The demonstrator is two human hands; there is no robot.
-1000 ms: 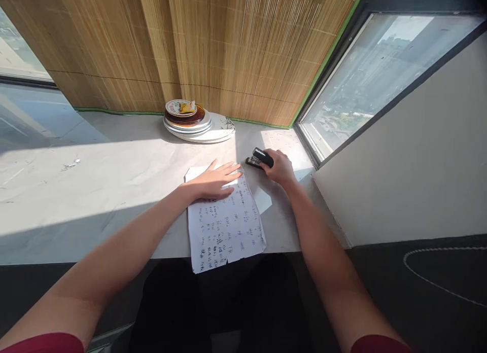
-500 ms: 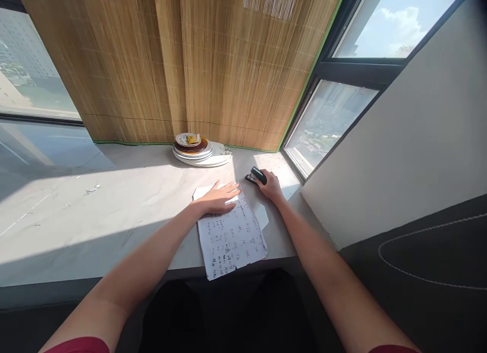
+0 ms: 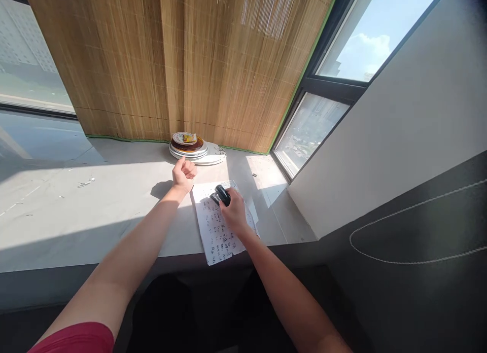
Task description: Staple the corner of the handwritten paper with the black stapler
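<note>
Two bare hands reach over the counter (image 3: 114,190). The right hand (image 3: 235,211) has fingers and thumb wrapped round the rear of a black stapler (image 3: 221,193), probably because a hold there leaves the front free; that end points away from the palm, its upper arm and base splayed apart. Beneath this hand lies handwritten paper (image 3: 211,230), flat on the counter for support, it seems, its near edge poking past the counter's edge. Whether the stapler touches the paper cannot be told. The left hand (image 3: 183,173), near the paper's far left corner, has its fingers folded toward the palm, nothing visible in them; its shadow falls apart from it, which suggests the hand is raised. Just beyond the left hand, a stack of plates (image 3: 189,152) rests on an oval platter (image 3: 216,159), widest piece lowest, likely for steadiness, with a yellow packet (image 3: 189,138) on top.
</note>
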